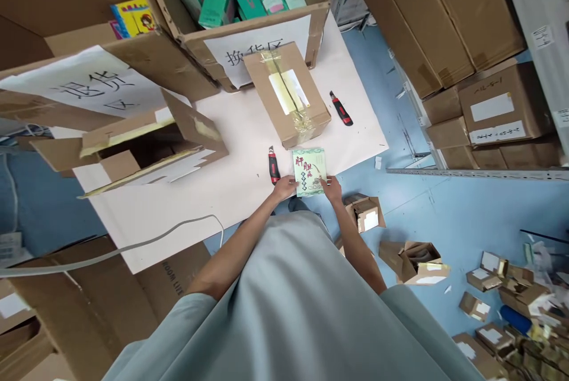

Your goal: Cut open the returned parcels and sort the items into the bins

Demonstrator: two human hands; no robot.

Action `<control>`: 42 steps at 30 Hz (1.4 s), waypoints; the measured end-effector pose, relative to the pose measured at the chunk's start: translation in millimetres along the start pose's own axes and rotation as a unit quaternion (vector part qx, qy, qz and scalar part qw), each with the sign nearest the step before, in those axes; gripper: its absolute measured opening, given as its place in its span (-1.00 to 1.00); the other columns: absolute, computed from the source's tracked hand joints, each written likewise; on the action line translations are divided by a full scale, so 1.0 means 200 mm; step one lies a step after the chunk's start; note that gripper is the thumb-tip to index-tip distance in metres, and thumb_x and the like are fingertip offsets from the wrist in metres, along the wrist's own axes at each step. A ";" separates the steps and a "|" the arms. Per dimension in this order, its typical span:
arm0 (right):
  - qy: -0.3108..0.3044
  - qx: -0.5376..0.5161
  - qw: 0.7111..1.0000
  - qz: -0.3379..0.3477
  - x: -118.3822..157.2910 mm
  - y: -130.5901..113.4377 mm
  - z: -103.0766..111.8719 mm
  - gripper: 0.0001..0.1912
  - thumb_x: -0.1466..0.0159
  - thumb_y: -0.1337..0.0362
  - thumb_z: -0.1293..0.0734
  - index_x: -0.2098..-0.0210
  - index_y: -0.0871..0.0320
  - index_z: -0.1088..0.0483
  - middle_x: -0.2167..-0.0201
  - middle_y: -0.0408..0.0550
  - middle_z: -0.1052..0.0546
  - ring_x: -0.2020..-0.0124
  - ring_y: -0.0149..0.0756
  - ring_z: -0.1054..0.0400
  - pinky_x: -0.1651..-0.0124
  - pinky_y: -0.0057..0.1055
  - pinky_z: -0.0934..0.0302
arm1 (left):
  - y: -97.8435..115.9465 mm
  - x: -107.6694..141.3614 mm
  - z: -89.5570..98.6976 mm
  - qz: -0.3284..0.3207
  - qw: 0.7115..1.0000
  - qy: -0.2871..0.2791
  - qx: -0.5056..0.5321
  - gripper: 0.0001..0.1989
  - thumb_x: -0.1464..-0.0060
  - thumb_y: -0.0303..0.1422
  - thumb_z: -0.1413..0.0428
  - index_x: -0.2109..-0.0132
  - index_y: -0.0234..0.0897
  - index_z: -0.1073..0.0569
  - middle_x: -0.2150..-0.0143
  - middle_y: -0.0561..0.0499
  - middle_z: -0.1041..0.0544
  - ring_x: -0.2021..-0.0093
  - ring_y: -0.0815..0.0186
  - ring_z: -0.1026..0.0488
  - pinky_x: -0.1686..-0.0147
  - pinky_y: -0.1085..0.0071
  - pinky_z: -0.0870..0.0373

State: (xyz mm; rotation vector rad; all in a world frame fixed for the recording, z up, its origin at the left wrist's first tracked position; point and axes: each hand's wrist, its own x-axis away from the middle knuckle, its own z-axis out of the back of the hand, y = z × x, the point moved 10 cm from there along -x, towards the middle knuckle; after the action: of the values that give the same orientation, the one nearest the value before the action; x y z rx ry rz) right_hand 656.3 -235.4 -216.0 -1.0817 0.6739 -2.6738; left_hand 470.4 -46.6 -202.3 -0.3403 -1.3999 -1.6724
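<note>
Both hands hold a pale green book (310,171) with red Chinese characters on its cover, at the front edge of the white table. My left hand (285,187) grips its left edge, and my right hand (331,188) grips the lower right edge. Just left of the book lies a red and black box cutter (273,165). Behind it stands a taped cardboard box (288,95) with a white label. To the right of that box rests a second red and black box cutter (341,109).
An opened carton (151,150) stands on the table (235,191) at left. Large bins with handwritten signs line the back; one bin (249,34) holds several green boxes. A grey cable (169,231) crosses the left. Opened cartons (413,262) lie on the blue floor near a shelf (480,175).
</note>
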 end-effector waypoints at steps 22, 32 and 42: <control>-0.052 -0.171 0.978 0.111 0.09 -0.14 0.54 -0.19 -0.20 -0.44 -0.49 -0.03 0.17 -0.60 -0.06 0.24 -0.72 0.03 0.06 -0.67 0.03 -0.14 -0.56 | 0.18 -0.09 -0.18 -0.028 0.968 -0.014 -0.248 -0.10 -0.25 -0.34 -0.39 -0.64 -0.26 -0.27 -0.39 -0.48 -0.47 -0.27 -0.25 -0.64 -0.26 0.04 -0.56; -0.069 -0.187 0.977 0.077 0.04 -0.14 0.33 -0.10 -0.08 -0.54 -0.44 0.04 0.16 -0.58 0.02 0.17 -0.73 0.08 -0.06 -0.61 0.09 -0.23 -0.54 | 0.16 0.07 0.26 -0.070 0.980 0.099 -0.160 -0.65 -0.24 -0.46 -0.22 -0.12 -0.20 -0.72 -0.15 -0.22 -0.73 -0.16 -0.09 -0.68 -0.28 0.10 -0.57; 0.003 -0.048 0.996 0.072 0.12 -0.33 0.15 -0.38 -0.20 -0.23 -0.53 0.03 0.17 -0.60 -0.04 0.31 -0.69 -0.18 0.20 -0.56 -0.24 0.03 -0.50 | -0.11 0.49 0.97 -0.110 0.958 0.259 0.061 -0.75 -0.13 -0.37 -0.29 0.03 -0.23 -0.69 0.09 -0.04 -0.76 0.25 0.22 -0.56 0.12 0.29 -0.56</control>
State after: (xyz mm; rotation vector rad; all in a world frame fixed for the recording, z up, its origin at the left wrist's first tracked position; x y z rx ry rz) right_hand 660.4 -195.0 -151.4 -1.0074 0.8547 -2.5474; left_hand 335.1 80.3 -85.8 0.3203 -1.1596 -1.6807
